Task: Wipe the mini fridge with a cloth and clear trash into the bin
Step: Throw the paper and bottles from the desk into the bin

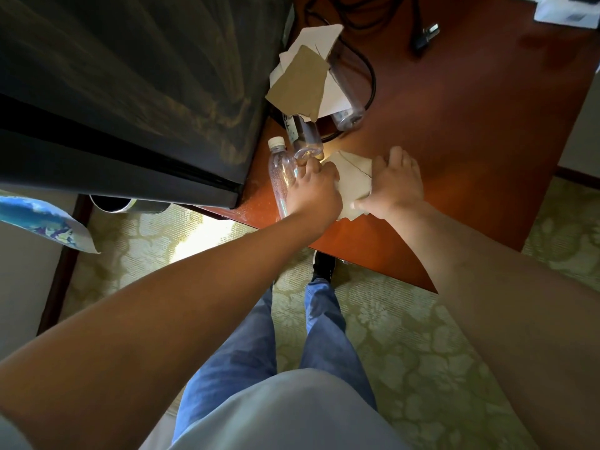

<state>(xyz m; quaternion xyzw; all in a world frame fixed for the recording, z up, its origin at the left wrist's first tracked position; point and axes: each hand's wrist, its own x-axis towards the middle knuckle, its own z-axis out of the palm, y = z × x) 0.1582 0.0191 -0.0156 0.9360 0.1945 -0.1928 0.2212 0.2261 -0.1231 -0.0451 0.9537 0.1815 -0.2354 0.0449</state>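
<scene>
Bottle (281, 177) upright-pointing, cap away from person.

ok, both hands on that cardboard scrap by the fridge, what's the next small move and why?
Probably close the fingers and lift the cardboard scrap off the desk. The left hand and right hand already bracket it at either edge, and it lies flat at the near edge. The clear bottle sits right against the left hand, so lift straight up to avoid knocking it.
</scene>
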